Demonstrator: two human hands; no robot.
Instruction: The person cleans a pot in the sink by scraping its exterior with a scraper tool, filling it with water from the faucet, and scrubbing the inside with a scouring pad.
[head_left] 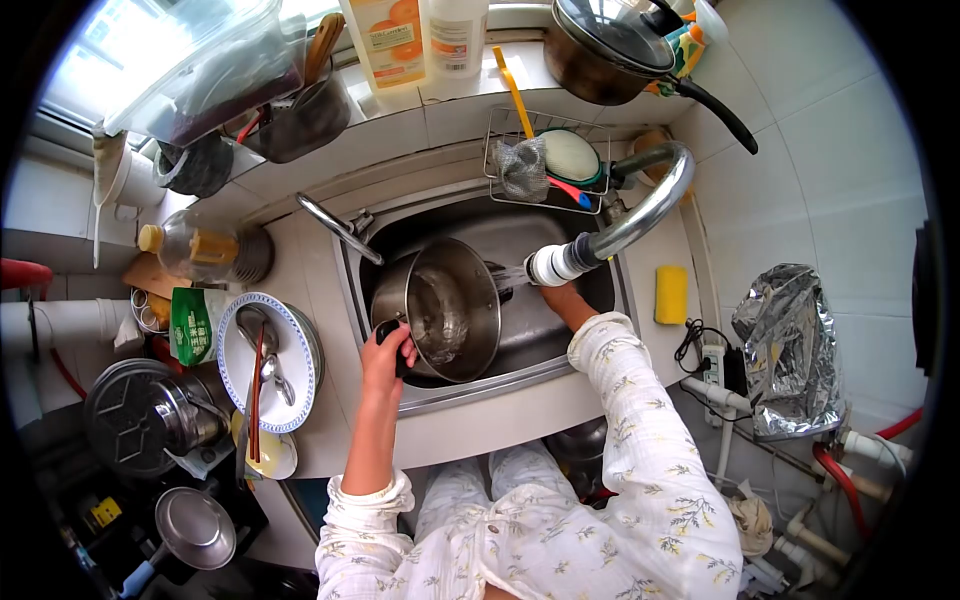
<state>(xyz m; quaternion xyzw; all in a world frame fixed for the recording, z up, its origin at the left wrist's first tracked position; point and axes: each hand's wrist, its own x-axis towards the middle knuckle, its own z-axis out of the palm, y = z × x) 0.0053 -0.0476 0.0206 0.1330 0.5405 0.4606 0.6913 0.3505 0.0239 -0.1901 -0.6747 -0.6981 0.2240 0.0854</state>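
A steel pot (453,310) is tilted on its side in the sink (540,345), with some water in it. My left hand (388,352) is closed around the pot's black handle at the near left. Water runs from the white spout head (556,264) of the curved faucet (668,190) toward the pot's right side. My right hand (567,303) is beneath and beside that spout head; its fingers are hidden, so I cannot see what they hold or touch.
Left of the sink, a bowl (228,345) holds spoons and chopsticks. A yellow sponge (671,294) lies on the right counter. A wire rack (495,150) hangs behind the sink. A smaller tap (340,228) reaches over the back-left rim. A lidded pan (600,70) stands on the ledge.
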